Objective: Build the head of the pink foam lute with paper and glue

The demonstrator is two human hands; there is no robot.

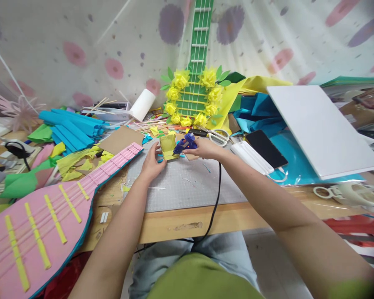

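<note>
My right hand (204, 148) is closed round a blue glue gun (186, 143), its nozzle pointing left at a small olive-yellow open box (168, 146). At the box's left side is my left hand (153, 162), fingers curled against its edge, steadying it. The box stands on a grey cutting mat (187, 191). A black cord (217, 199) runs below my right hand and over the table's front edge. Small blue scraps lie near the box; what exactly the nozzle touches is too small to tell.
A pink paper lute (59, 216) lies at the left. Behind the mat stands a green one ringed with yellow paper flowers (180, 79). Scissors (218, 137), a phone (266, 148), a white board (322, 128) and a cup (355, 194) are on the right. Blue crepe paper (71, 128) lies left.
</note>
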